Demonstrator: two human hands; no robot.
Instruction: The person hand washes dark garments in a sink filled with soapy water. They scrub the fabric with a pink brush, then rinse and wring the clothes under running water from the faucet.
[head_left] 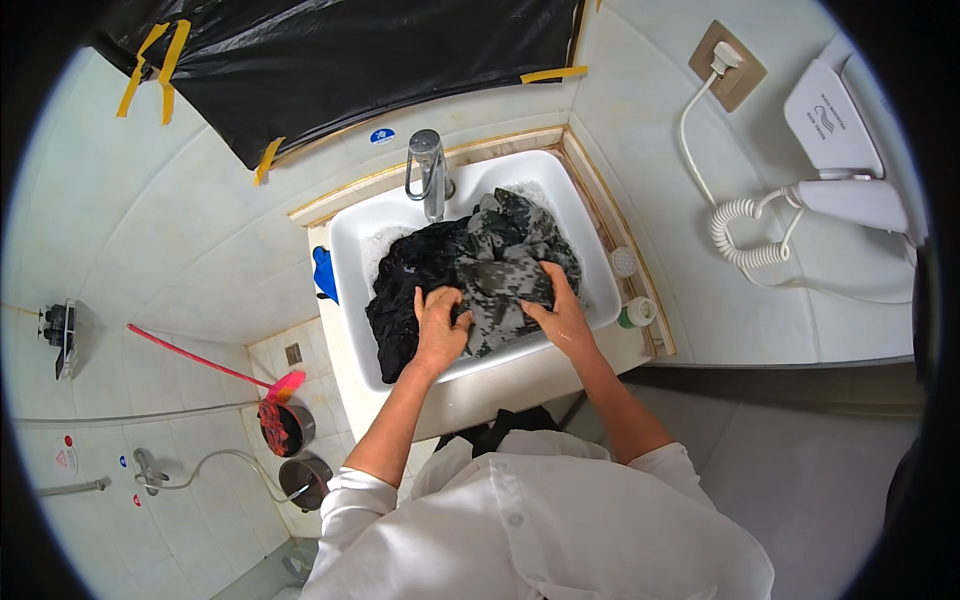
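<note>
Under the right hand (562, 312), camouflage cloth (500, 272) gripped between thumb and fingers. Under the left hand (440, 330), black cloth (412, 268) touched with bent fingers; grip not discernible. Around both cloths, white sink (350, 272). Beyond the hands, past the cloths, chrome faucet (428, 165).

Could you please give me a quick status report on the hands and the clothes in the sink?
Left hand and right hand on the clothes. Camouflage cloth bunched beside black cloth in sink. Nothing visibly blocking either hand.

Camouflage cloth (507, 272) and black cloth (408, 275) in white sink (346, 262)
</note>
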